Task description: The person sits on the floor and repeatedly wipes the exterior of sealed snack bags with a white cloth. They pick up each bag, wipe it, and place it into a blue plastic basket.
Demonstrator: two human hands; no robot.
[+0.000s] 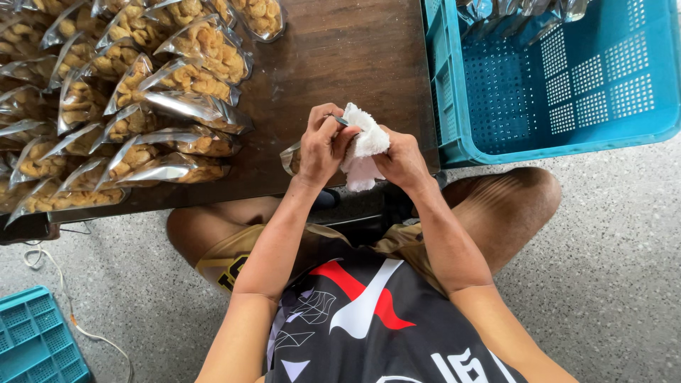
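Sitting low with knees spread, the person holds both hands together just over the near edge of the dark brown wooden bench [340, 57]. The right hand [403, 159] is clenched around a crumpled white terry cloth [363, 145], which bulges up between the two hands and hangs a little below them. The left hand [320, 147] grips a clear plastic pouch of golden fried snacks [291, 157]; its fingers [328, 129] pinch the pouch's upper end right against the cloth. The pouch runs from that pinched end down and to the left, so most of it sits behind the left hand and only a corner shows. Cloth and pouch touch at the top, the cloth lying to the right of the pouch, with neither hand clearly nearer than the other.

Farther out on the left of the bench lies a crowded heap of similar snack pouches [135, 106], overlapping one another, well apart from the hands. To the right, beyond the bench edge, stands a large blue perforated plastic crate [567, 99] with some shiny pouches at its far wall. A smaller blue crate [35, 340] sits on the speckled grey floor [610, 269] at lower left, beside a pale cord [71, 312]. Nothing stands between the hands and the heap.
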